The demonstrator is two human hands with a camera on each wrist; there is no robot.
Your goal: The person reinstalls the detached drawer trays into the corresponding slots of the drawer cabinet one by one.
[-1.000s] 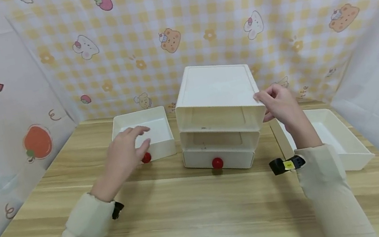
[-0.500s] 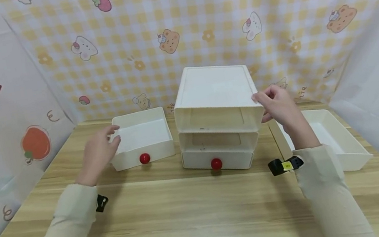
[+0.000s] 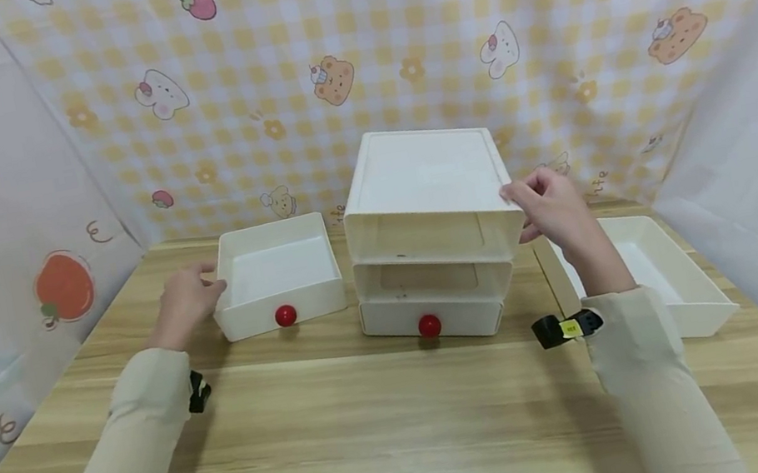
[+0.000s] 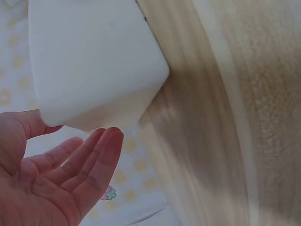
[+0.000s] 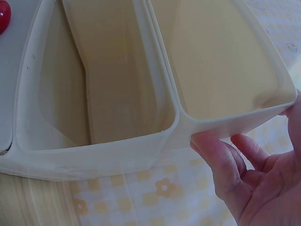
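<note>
My left hand is at the left wall of a white drawer with a red round knob. In the left wrist view its thumb hooks over the drawer's rim and the other fingers lie against the outer side. A white drawer cabinet stands mid-table; two upper bays are bare and a drawer with a red knob fills the bottom one. With my right hand I hold the cabinet's upper right front corner, thumb on top and fingers on the side.
Another white drawer lies on the right of the wooden table, partly behind my right forearm. A yellow checked cloth hangs behind the table, with white cloth at both sides.
My left hand has gone from above the left drawer out to its left wall and down onto it. The right hand keeps its hold on the cabinet corner.
</note>
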